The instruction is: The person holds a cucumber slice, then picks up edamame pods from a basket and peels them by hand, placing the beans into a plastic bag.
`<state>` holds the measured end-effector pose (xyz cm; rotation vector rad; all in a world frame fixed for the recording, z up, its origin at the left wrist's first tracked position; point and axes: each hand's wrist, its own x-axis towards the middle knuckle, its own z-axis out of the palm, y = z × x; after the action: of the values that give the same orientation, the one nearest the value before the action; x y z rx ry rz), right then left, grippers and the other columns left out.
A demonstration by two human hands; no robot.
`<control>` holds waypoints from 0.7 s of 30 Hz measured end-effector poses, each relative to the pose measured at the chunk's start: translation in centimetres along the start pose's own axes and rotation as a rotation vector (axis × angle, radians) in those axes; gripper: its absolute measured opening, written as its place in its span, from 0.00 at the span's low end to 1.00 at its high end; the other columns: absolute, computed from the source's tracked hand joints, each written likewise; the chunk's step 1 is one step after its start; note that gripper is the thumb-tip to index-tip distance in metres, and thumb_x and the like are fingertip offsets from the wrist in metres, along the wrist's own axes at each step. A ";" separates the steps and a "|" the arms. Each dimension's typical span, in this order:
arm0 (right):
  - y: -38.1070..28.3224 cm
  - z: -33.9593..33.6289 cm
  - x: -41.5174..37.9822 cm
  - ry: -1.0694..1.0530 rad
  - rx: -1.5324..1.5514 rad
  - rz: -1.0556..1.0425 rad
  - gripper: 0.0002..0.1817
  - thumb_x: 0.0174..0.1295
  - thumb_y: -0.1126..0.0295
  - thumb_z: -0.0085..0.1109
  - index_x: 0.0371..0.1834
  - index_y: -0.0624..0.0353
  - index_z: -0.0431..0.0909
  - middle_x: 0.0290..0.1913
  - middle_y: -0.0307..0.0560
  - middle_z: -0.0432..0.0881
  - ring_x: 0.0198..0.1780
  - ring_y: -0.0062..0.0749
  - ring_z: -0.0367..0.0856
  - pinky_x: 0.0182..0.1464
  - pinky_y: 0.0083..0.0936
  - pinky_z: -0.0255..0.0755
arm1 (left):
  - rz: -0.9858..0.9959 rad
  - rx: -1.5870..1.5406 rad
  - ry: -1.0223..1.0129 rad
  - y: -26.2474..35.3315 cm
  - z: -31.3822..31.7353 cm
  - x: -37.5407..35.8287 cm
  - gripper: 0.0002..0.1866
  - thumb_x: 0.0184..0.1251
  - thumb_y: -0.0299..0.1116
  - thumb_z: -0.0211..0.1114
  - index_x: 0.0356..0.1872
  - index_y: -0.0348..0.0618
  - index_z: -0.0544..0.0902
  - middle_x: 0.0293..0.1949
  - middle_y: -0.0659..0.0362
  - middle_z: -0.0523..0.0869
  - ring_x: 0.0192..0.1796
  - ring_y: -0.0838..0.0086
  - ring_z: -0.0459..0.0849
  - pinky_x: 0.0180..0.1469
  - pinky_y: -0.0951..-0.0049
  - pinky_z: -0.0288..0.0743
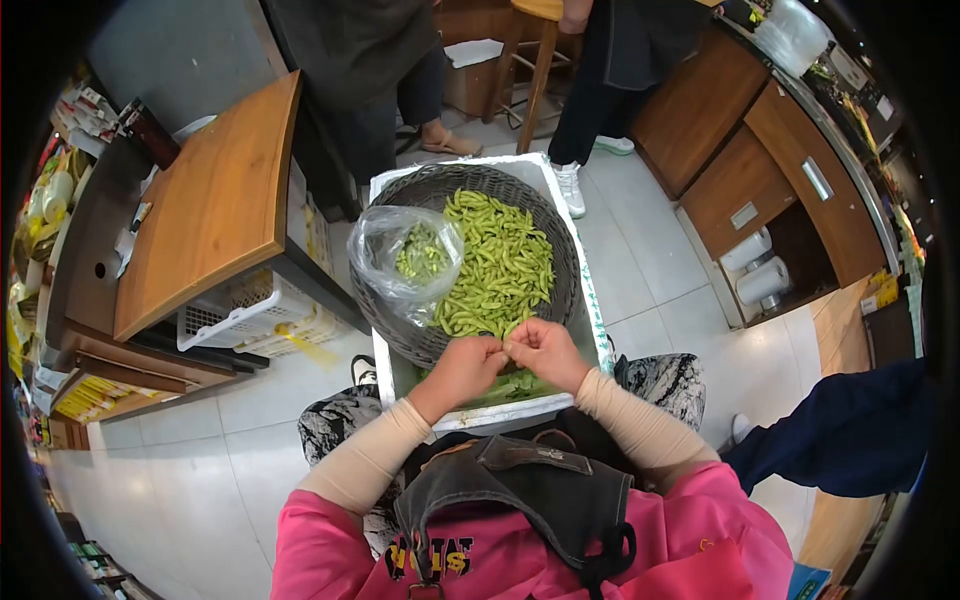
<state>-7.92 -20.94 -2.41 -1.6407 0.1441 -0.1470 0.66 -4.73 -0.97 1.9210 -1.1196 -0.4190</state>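
Observation:
Green pods (500, 250) are heaped in a round dark wicker basket (400, 190), which rests on a white foam box (597, 318). A clear plastic bag (375, 245) holding small green beans sits at the basket's left side. Over the basket's near edge, my left hand (465, 373) and my right hand (547, 352) meet with fingertips pinched together. Whatever lies between the fingertips is too small to make out. Green husks (518, 386) show inside the box beneath my hands.
A wooden table (215, 200) stands on the left, with a white plastic crate (245, 312) below it. Two people stand beyond the box. Another person's dark-clad leg (840, 430) is at the right. Wooden cabinets (735, 150) line the upper right.

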 end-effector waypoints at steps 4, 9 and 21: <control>-0.9 -1.3 2.6 0.016 -0.153 -0.039 0.06 0.57 0.73 0.61 0.28 0.64 0.76 0.24 0.36 0.79 0.27 0.13 0.73 0.30 0.16 0.70 | 0.026 0.034 0.112 -0.1 0.4 1.6 0.08 0.62 0.28 0.57 0.27 0.35 0.80 0.18 0.54 0.81 0.20 0.72 0.81 0.26 0.74 0.73; 0.0 -0.8 3.8 0.076 -0.174 -0.064 0.04 0.60 0.76 0.58 0.28 0.63 0.75 0.26 0.31 0.75 0.28 0.10 0.68 0.29 0.12 0.65 | -0.043 0.037 0.179 -0.8 0.7 2.9 0.08 0.62 0.28 0.57 0.26 0.35 0.80 0.18 0.55 0.80 0.19 0.73 0.80 0.25 0.74 0.72; -1.8 -4.1 5.5 -0.060 0.257 0.112 0.06 0.61 0.72 0.57 0.34 0.65 0.78 0.29 0.39 0.80 0.29 0.17 0.72 0.33 0.15 0.67 | -0.394 -0.788 -0.121 -1.3 -1.6 6.9 0.08 0.65 0.28 0.59 0.33 0.32 0.81 0.26 0.55 0.83 0.24 0.77 0.79 0.28 0.79 0.74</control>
<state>-3.29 -25.87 -0.30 -1.3758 0.1638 -0.0293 6.09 -9.35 -0.24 1.3964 -0.5029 -1.0308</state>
